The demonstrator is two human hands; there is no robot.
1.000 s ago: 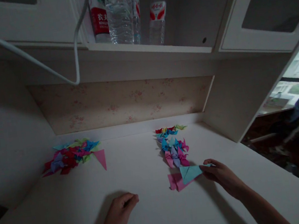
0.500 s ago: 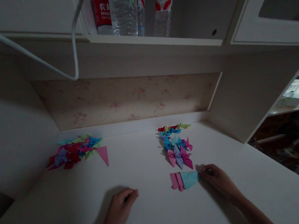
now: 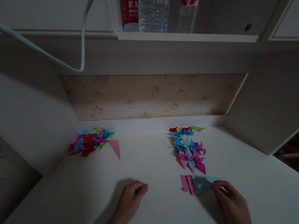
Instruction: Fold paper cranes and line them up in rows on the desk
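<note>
My right hand (image 3: 229, 200) is over the right part of a teal piece of folded paper (image 3: 201, 184), thumb and forefinger curled onto it. Part of the paper is hidden behind those fingers. Touching or nearly touching its left edge are two pink folded paper pieces (image 3: 188, 184). My left hand (image 3: 131, 198) rests in a loose fist above the white tabletop, apart from any paper, with nothing showing in its fingers. Beyond the right hand, several folded paper cranes (image 3: 190, 156) in pink, purple and blue lie in rows.
A heap of colourful folded papers (image 3: 90, 141) lies at the back left, a pink paper triangle (image 3: 116, 148) beside it. Overhead, a shelf (image 3: 184, 38) holds plastic bottles (image 3: 152, 10). A white cable (image 3: 50, 58) hangs at upper left. Side panels (image 3: 267, 97) bound the desk.
The view has shifted, so the scene sits further right. My right hand has moved from the teal paper's right tip to over its right part. My left hand stays in a fist.
</note>
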